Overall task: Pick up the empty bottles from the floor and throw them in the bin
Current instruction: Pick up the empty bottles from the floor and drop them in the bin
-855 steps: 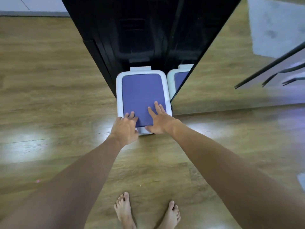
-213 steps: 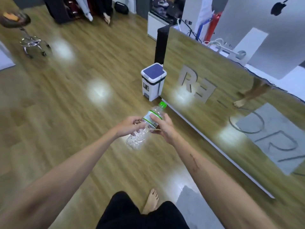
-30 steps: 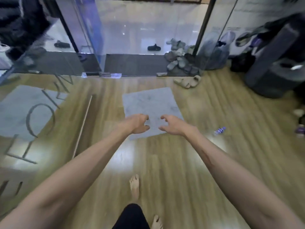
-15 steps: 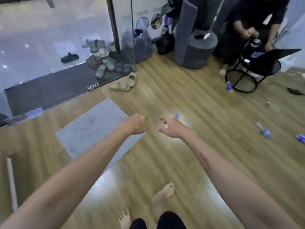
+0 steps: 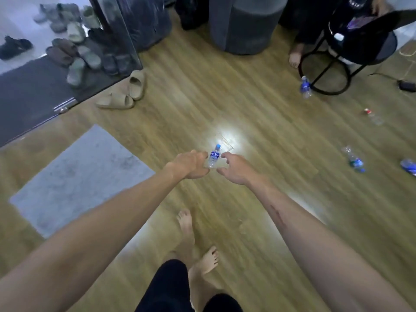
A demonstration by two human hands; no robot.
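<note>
A small clear bottle [image 5: 213, 155] with a blue cap and blue label lies on the wooden floor, in a bright patch of reflected light. Both my arms are stretched out above it. My left hand [image 5: 191, 164] is loosely curled just left of the bottle in the picture. On the bottle's right is my right hand [image 5: 234, 168], fingers apart. Neither hand holds anything. More bottles lie further right: one blue-labelled bottle [image 5: 305, 87] by a stool, a crushed bottle [image 5: 353, 159], a red-capped bottle [image 5: 373, 116] and another bottle [image 5: 408, 167] at the edge. The bin is out of view.
A grey mat [image 5: 78, 174] lies to the left, with tan slippers [image 5: 126, 93] and a glass door with shoes behind it. A grey pouffe [image 5: 245, 25] and a black stool [image 5: 346, 48] stand at the back, beside a seated person's foot [image 5: 294, 57]. My bare feet [image 5: 198, 248] are below.
The view has swung right and down, closer to the floor. The blue-capped bottle now sits between my two outstretched hands in the picture, and more bottles show at the right.
</note>
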